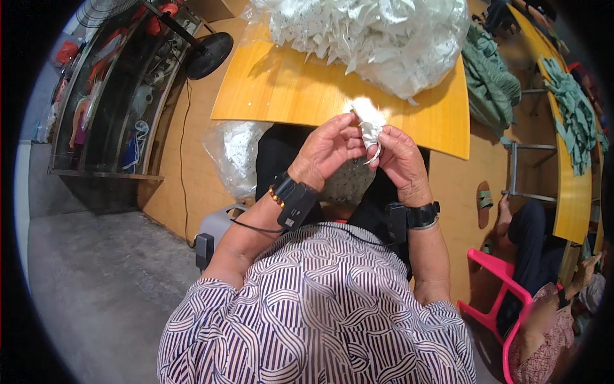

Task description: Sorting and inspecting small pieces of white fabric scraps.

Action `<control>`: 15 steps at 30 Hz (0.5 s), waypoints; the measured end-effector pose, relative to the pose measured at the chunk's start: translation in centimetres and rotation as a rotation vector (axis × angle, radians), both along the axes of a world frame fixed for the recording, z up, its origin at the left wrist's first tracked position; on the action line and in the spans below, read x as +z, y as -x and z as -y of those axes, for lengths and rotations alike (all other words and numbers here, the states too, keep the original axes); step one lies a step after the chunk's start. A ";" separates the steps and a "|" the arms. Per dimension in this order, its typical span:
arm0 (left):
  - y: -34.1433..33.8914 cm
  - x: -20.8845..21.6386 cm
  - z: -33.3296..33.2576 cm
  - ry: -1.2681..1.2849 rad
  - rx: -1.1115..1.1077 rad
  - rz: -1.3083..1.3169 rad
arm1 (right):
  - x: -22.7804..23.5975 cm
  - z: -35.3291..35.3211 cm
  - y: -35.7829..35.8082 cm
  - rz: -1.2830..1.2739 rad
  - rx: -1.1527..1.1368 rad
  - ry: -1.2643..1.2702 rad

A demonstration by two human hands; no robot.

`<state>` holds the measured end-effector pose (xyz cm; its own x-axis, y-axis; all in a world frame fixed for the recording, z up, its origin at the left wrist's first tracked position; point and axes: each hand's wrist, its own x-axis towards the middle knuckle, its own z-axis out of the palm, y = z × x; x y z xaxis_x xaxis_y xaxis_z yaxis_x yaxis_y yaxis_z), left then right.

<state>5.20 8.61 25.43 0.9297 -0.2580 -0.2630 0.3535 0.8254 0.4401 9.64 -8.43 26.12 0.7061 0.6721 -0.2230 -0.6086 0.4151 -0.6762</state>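
Over the near edge of the yellow table (307, 93), both my hands hold a small, crumpled white piece (369, 123), perhaps cloth or paper. My left hand (331, 146) has its fingers curled, the tips at the piece's left side. Thumb and fingers of my right hand (403, 160) pinch its lower right part, from which a thin strip hangs. The upper end of the piece is washed out by glare. Beyond it on the table lies a big clear plastic bag (377, 41) stuffed with white pointed pieces with dark specks.
Below the table's left edge hangs or stands another clear bag (235, 157) with white contents. A shelf unit (105, 171) and a black fan base (209, 56) are at left. At right are a pink stool (495, 281), another person, green cloth pieces (569, 109) and a green bundle (489, 80).
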 end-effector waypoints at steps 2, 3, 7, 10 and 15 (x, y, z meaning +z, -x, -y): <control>0.8 -0.2 -0.2 0.036 0.007 -0.022 | -0.1 -0.1 1.2 -0.063 0.029 -0.087; 1.3 -0.2 -0.3 0.033 0.006 -0.036 | 0.0 -0.3 1.7 -0.077 0.027 -0.090; 3.4 -1.1 -0.8 0.070 0.094 -0.090 | 0.0 -0.4 3.2 -0.050 0.109 -0.115; 3.7 -0.8 -1.0 0.023 0.041 -0.144 | -0.2 -0.1 3.4 0.046 0.193 0.054; 5.3 -2.1 -1.6 -0.146 -0.047 -0.147 | -0.6 0.2 4.2 0.128 0.205 0.235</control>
